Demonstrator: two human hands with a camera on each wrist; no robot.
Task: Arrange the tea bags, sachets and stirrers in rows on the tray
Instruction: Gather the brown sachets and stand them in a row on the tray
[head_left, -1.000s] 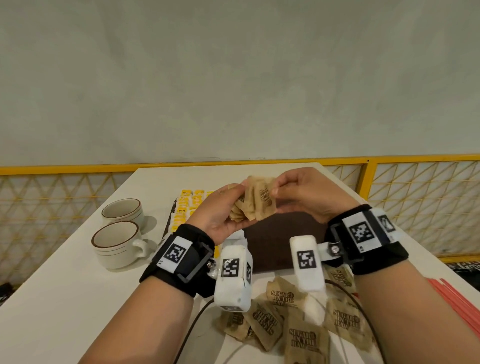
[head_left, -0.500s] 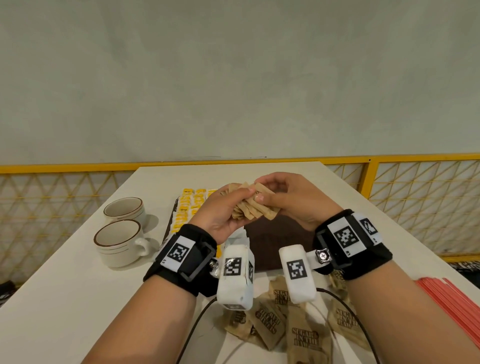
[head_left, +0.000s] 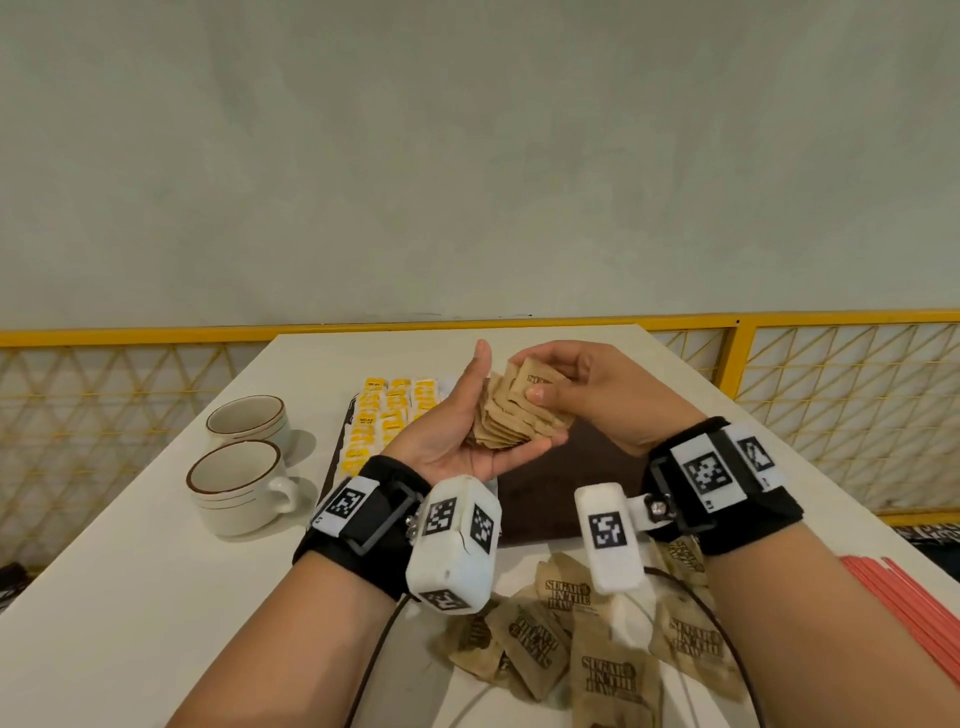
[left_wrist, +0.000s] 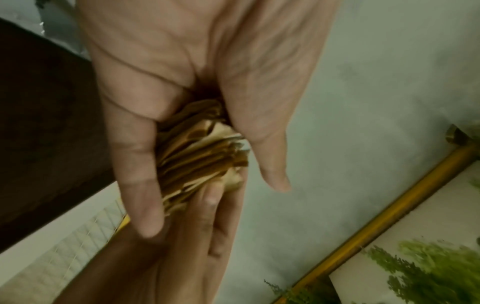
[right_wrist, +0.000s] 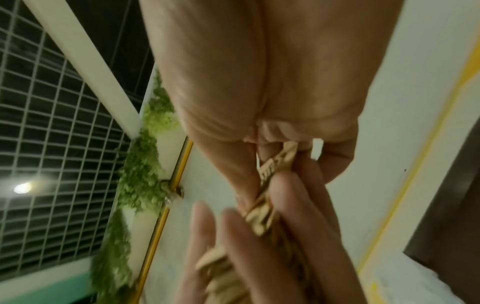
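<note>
My left hand lies palm up above the dark brown tray, thumb lifted clear. A fanned stack of brown sugar sachets rests on its palm and straight fingers. My right hand pinches the top sachets of that stack between thumb and fingers. The left wrist view shows the stack edge-on between finger and thumb. In the right wrist view the pinched sachets are blurred. Yellow tea bags lie in rows on the tray's left part.
Several loose brown sachets lie on the white table near its front edge. Red stirrers lie at the right edge. Two cups stand to the left of the tray. A yellow railing runs behind the table.
My left hand has turned palm up and its thumb has lifted off the stack. The sachets have spread into a fan, and my right hand now pinches the top ones.
</note>
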